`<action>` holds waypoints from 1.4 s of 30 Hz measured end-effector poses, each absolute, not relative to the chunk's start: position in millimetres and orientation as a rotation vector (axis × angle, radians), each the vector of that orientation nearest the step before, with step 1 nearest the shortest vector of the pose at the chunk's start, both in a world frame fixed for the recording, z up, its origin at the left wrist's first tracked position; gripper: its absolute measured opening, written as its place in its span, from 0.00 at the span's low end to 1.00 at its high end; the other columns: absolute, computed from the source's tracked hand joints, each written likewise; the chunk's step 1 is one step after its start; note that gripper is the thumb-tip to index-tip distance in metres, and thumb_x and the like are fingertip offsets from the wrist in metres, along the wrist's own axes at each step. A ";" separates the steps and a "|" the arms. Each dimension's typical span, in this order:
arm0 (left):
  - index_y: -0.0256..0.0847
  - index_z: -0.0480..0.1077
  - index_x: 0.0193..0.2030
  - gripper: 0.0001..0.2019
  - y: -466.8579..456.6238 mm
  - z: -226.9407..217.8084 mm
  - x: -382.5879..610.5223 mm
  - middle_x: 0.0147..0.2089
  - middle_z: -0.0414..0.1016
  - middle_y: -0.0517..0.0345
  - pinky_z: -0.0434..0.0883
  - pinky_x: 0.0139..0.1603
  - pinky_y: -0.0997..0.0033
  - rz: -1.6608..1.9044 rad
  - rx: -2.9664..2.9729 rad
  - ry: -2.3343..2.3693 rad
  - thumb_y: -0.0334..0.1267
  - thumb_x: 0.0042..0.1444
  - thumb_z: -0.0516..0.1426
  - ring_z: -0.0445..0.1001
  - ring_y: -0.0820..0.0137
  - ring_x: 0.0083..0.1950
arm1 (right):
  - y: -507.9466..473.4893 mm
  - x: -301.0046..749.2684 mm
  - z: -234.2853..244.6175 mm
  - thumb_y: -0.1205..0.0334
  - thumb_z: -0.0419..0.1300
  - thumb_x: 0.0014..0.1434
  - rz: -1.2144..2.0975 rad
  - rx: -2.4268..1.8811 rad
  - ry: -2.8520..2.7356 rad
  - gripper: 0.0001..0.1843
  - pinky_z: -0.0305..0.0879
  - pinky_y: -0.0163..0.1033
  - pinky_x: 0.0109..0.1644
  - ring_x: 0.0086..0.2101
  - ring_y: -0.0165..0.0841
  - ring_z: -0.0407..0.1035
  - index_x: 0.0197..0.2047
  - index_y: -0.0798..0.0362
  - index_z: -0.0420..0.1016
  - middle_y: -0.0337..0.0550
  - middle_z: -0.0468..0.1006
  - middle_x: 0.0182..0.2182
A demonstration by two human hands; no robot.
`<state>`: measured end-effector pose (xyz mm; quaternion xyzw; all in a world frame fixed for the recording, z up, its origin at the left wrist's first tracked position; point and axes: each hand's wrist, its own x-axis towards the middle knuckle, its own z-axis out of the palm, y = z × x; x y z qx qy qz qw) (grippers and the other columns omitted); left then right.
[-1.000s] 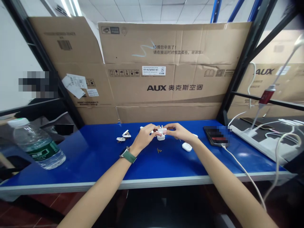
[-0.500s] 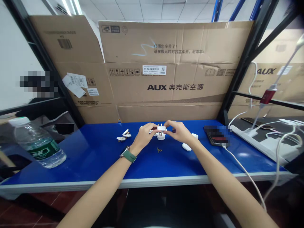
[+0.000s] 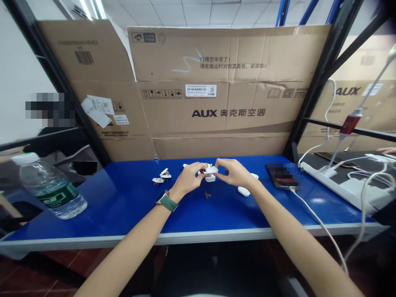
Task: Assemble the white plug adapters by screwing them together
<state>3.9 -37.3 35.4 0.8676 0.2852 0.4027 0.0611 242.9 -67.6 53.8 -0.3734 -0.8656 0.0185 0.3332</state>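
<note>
A white plug (image 3: 211,170) with metal pins pointing up is held just above the blue table. My right hand (image 3: 232,171) pinches its right side, and my left hand (image 3: 189,177) has its thumb and fingertips closed at its left side. Just below it a second white plug piece (image 3: 210,178) is partly covered. Several small brass pieces (image 3: 208,195) lie nearer to me. Left of my left hand are white plug parts (image 3: 159,180) with pins. White rounded plug covers (image 3: 243,191) lie by my right forearm.
A water bottle (image 3: 51,189) stands on the left of the blue table (image 3: 130,210). To the right lie a phone (image 3: 281,176) with a white cable (image 3: 321,225) and a power strip (image 3: 334,185). Cardboard (image 3: 216,146) walls off the back. Another person's hand (image 3: 387,151) shows at the far right edge.
The plug has tilted in my fingers, and its smooth side now faces me more. My left fingertips have shifted slightly at its left end. Another person's hand has come into view at far right.
</note>
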 end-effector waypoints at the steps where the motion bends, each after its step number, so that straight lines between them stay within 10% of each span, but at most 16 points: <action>1: 0.40 0.74 0.39 0.04 -37.6 35.7 3.9 0.41 0.79 0.56 0.72 0.47 0.67 1.209 2.630 0.860 0.27 0.60 0.62 0.77 0.66 0.42 | -67.9 242.8 53.9 0.60 0.63 0.64 0.046 -0.979 -2.275 0.06 0.57 0.34 0.36 0.34 0.34 0.71 0.42 0.49 0.71 0.41 0.80 0.37; 16: 0.40 0.75 0.51 0.12 -38.3 38.1 7.0 0.46 0.83 0.53 0.76 0.44 0.68 1.017 2.432 0.773 0.43 0.65 0.60 0.79 0.67 0.39 | -60.0 245.2 47.8 0.66 0.66 0.61 -0.028 -1.018 -2.388 0.07 0.57 0.33 0.37 0.36 0.33 0.71 0.44 0.49 0.77 0.42 0.77 0.40; 24: 0.39 0.78 0.49 0.13 -32.6 31.4 6.5 0.46 0.84 0.53 0.78 0.51 0.65 0.940 2.336 0.795 0.41 0.59 0.65 0.83 0.64 0.44 | -61.9 252.7 56.0 0.52 0.71 0.60 0.132 -0.972 -2.295 0.14 0.63 0.35 0.40 0.39 0.36 0.74 0.44 0.51 0.77 0.44 0.81 0.40; 31: 0.39 0.79 0.46 0.11 -26.3 28.7 1.2 0.45 0.84 0.51 0.78 0.49 0.63 0.895 2.465 0.915 0.37 0.56 0.66 0.82 0.63 0.43 | -63.7 235.2 47.0 0.60 0.71 0.60 0.375 -0.852 -2.544 0.02 0.68 0.36 0.45 0.38 0.36 0.79 0.37 0.48 0.86 0.40 0.86 0.36; 42: 0.38 0.78 0.46 0.15 -22.0 25.9 -3.2 0.47 0.81 0.48 0.79 0.47 0.63 0.853 2.460 0.921 0.40 0.54 0.68 0.81 0.64 0.42 | -61.1 221.6 34.5 0.69 0.67 0.60 0.323 -0.876 -2.710 0.10 0.66 0.35 0.41 0.40 0.34 0.80 0.41 0.45 0.88 0.37 0.88 0.39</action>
